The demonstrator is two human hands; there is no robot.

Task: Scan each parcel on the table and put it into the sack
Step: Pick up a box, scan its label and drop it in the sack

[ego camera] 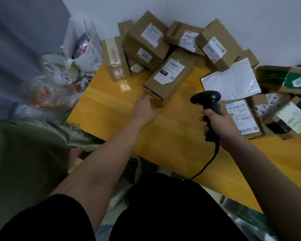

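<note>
A: Left hand [145,108]?
B: At the near end of a long brown cardboard parcel [169,76], white label up, on the yellow wooden table [163,136]. Fingers hidden; grip unclear.
A: Right hand [221,126]?
B: Wrapped round the handle of a black corded barcode scanner [208,103], above the table.
A: Sack?
B: Grey-green woven sack [28,153], off the table's left edge.

Clear and white plastic bags [63,79] heap at nine o'clock off the table; a white wall [215,7] spans twelve o'clock.
</note>
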